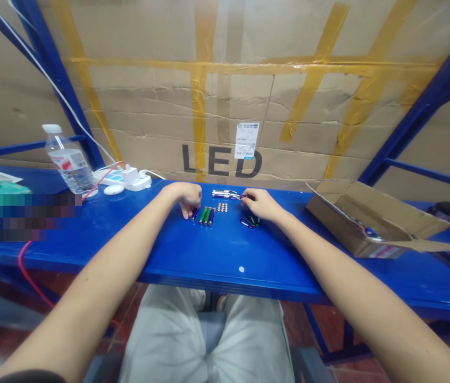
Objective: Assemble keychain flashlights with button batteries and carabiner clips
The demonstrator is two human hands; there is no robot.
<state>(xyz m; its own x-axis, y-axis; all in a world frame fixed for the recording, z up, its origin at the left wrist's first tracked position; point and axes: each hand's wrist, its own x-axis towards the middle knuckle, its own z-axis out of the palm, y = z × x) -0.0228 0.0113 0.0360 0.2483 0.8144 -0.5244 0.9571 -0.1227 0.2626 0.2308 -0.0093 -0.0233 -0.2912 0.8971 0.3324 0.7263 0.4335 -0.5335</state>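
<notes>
My left hand is closed, fingers pointing down, with its fingertips on a small purple metal tube. Just right of it, green and purple metal tubes lie side by side in a row. Small silver button cells sit in neat rows beyond them. Silver tubes lie crosswise at the back, with clips at their right end. There my right hand pinches what looks like a purple carabiner, partly hidden by the fingers. Purple and dark green carabiners rest on the table below that hand.
An open cardboard box with small parts stands at the right of the blue table. To the left are a water bottle, a white power strip and a red cable. A large cardboard sheet stands behind.
</notes>
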